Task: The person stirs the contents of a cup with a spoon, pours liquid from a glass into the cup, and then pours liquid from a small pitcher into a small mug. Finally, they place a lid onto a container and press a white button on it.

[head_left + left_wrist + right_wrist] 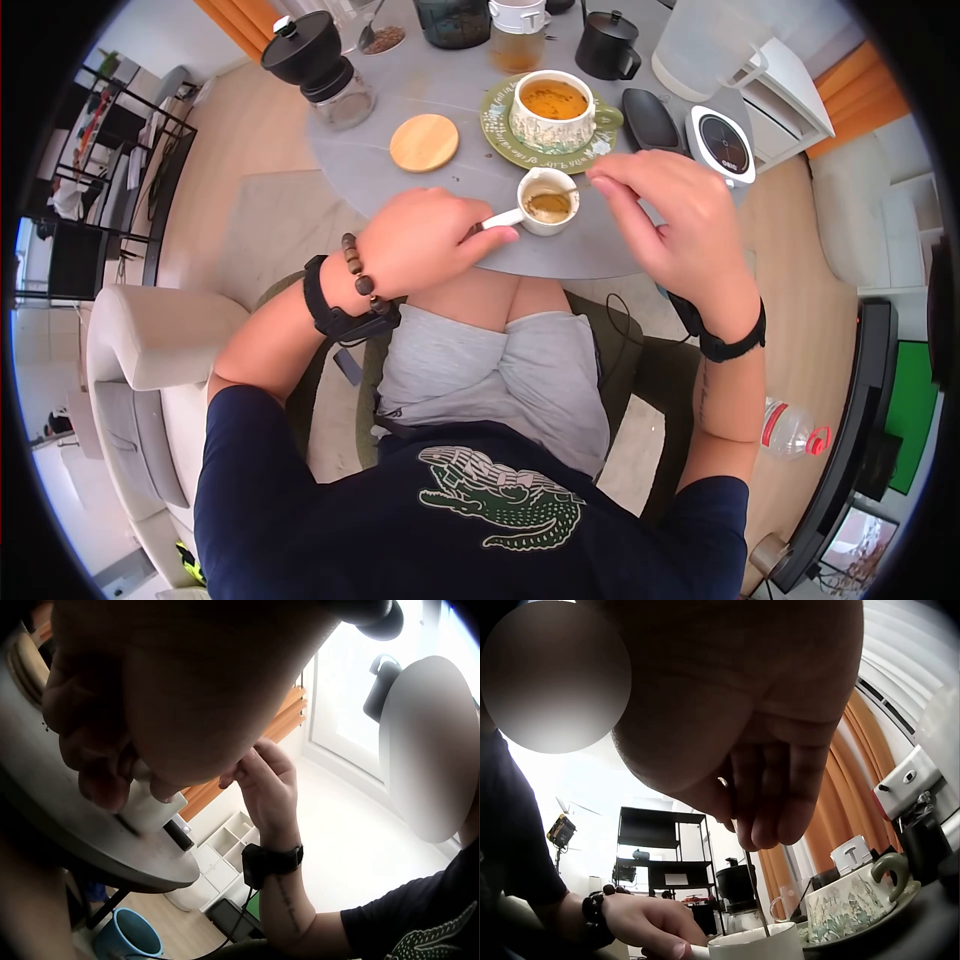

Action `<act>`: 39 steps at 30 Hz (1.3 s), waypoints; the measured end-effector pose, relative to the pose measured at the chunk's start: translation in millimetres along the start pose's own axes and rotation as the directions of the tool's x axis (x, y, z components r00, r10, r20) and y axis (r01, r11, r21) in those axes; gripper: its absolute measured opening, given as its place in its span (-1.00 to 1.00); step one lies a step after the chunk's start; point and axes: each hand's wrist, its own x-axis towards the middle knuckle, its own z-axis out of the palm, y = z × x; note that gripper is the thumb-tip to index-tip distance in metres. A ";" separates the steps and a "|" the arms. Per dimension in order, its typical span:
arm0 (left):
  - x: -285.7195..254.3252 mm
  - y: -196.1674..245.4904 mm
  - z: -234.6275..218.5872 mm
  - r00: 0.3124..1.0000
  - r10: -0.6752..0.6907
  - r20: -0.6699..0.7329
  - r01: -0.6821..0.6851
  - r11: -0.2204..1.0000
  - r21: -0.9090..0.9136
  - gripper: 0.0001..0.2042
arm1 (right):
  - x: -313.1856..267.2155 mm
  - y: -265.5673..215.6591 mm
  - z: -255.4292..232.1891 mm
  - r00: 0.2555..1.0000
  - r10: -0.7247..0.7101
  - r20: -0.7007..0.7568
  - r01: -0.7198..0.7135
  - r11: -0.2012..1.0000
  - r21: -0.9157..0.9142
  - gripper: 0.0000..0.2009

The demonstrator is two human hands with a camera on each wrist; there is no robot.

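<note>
My left hand [425, 235] grips the side handle of a small white cup [538, 222] at the table's near edge. Brownish-yellow liquid shows inside the cup. My right hand [675, 215] is above and right of it, thumb and fingers pinching the top of a thin metal utensil [759, 896]. This utensil slants down into the cup, its lower end hidden by the wall. Just behind the small cup, a patterned mug [553, 132] of orange-brown liquid stands on a green saucer [497, 137] with white lettering.
A round wooden lid [424, 143] lies left of the saucer, near a black-topped grinder [318, 75]. To the right are a black oblong dish [651, 122] and a white device with a round black face [722, 145]. A black lidded pot [607, 45] stands behind.
</note>
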 end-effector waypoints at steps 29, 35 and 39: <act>3.9 9.4 -2.1 0.999 -0.038 0.031 0.039 0.999 -0.027 -0.57 | -4.6 7.6 16.5 0.990 -0.034 -0.138 0.047 0.995 0.090 -0.92; 5.6 15.7 -5.8 0.996 -0.072 0.059 0.070 0.997 0.038 -0.56 | -7.0 9.2 12.8 0.993 0.012 -0.116 -0.001 0.996 0.089 -0.90; 4.5 15.6 -3.3 0.996 -0.069 0.064 0.066 0.997 0.045 -0.57 | -7.5 11.6 10.6 0.996 0.064 -0.064 -0.058 0.994 0.090 -0.83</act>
